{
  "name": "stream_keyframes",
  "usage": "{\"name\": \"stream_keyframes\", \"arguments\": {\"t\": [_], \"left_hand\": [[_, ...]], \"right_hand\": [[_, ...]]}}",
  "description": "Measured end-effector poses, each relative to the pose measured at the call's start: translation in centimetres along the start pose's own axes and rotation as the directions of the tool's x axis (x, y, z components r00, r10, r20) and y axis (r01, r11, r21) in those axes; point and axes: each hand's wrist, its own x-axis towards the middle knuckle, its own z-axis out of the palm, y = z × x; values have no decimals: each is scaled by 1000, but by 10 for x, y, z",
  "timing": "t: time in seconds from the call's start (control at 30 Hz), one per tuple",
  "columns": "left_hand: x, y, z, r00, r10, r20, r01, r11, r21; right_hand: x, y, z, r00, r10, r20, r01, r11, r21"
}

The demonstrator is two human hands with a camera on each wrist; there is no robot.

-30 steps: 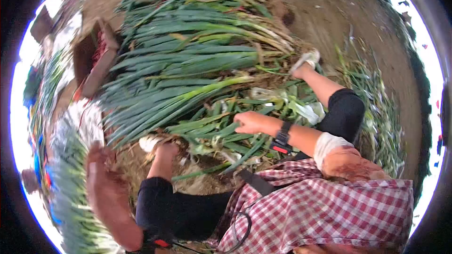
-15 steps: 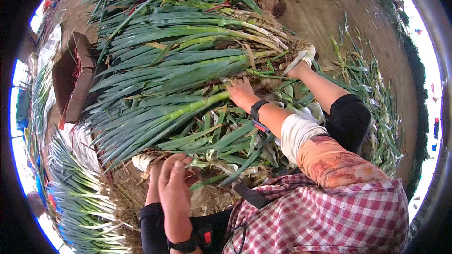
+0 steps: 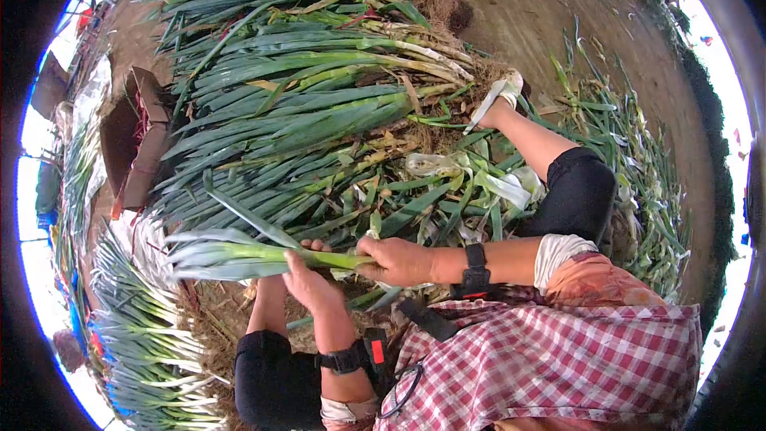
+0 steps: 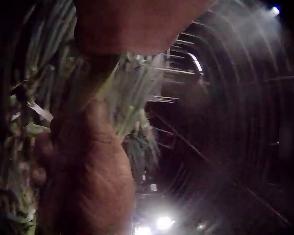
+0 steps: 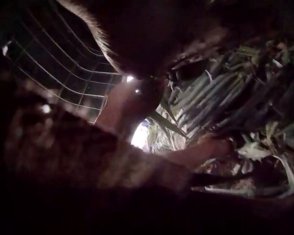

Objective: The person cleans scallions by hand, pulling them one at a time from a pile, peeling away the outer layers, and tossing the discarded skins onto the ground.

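Fingers of the right hand point(image 3: 399, 260) were clamped round the stalk end of an onion point(image 3: 263, 255), held in front of the checked cloth point(image 3: 550, 359). The left hand point(image 3: 317, 287) gripped it too, farther along towards the leaves, its thumb on the near side (the dim wrist views added little). The onion's long axis ran nearly sideways across the head view, its leaves fanning out past the left hand, which was the nearer one to them. Beyond lay loose scraps point(image 3: 415, 203), then a broad pile point(image 3: 295, 120) with its roots near a shoe point(image 3: 501, 94). A box point(image 3: 144, 148) stood by the pile's leaf tips; a white-stemmed row point(image 3: 152, 343) lay at lower left.
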Motion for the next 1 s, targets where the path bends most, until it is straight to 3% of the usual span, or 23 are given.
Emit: {"name": "stream_keyframes", "arguments": {"t": [0.03, 0.13, 0.17, 0.23, 0.3, 0.37, 0.43, 0.53, 0.63, 0.7, 0.77, 0.8, 0.83, 0.87, 0.9, 0.93, 0.97, 1.0], "left_hand": [[-9, 17, 9, 996, 80, 31, -80, 997, 2], [-25, 64, 37, 983, 135, 123, -126, 989, -79], [-20, 69, 44, 982, 151, 116, -142, 986, -84], [-3, 80, 57, 947, 264, 183, -248, 963, -106], [33, 67, 56, 963, 183, 198, -160, 979, -125], [56, 37, 50, 977, -95, 193, 109, 992, -63], [69, -3, 48, 962, -242, 123, 245, 969, -9], [75, -28, 43, 965, -259, 38, 253, 961, 112], [78, -28, 49, 982, -187, 11, 186, 982, 7], [75, -23, 50, 989, -149, -18, 149, 989, 7], [73, -24, 45, 958, -287, -14, 271, 920, -282], [71, -27, 37, 933, -359, 32, 349, 878, -326], [70, -34, 24, 914, -405, 31, 403, 894, -195], [64, -43, 8, 892, -452, 16, 452, 890, -61], [37, -51, 0, 812, -571, 124, 551, 818, 164], [10, -57, -7, 705, -671, 227, 560, 724, 402], [-11, -78, -8, 734, -644, 219, 485, 721, 495], [-2, -149, -46, 657, -728, 197, 687, 685, 242]], "right_hand": [[-3, -16, -6, 999, -33, -17, 33, 999, -2], [-16, -45, -9, 995, -59, -83, 54, 997, -62], [-20, -48, -9, 990, -47, -134, 31, 992, -121], [-32, -28, 3, 987, -56, -147, 46, 996, -70], [-45, -15, 5, 953, 53, -297, -72, 996, -53], [-50, -13, -5, 947, 39, -319, -78, 991, -108], [-57, -9, -10, 934, 39, -354, -100, 983, -156], [-61, 1, -11, 945, 107, -309, -196, 942, -272], [-55, -5, -14, 921, 112, -374, -217, 943, -254], [-48, 4, -8, 917, 44, -397, -156, 954, -255], [-39, 2, -6, 898, -9, -440, 10, 1000, 0], [-35, 1, -7, 901, -8, -434, 11, 1000, 6], [-29, 0, -11, 938, 157, -310, -55, 948, 315], [-24, -3, -18, 951, 280, -131, -154, 797, 584], [-18, -7, -24, 938, 336, 81, -271, 569, 776], [-12, -22, -31, 940, 335, 71, -220, 433, 874], [-3, -29, -38, 936, 340, 93, -220, 358, 907], [1, -25, -39, 940, 320, 115, -245, 403, 882]]}}
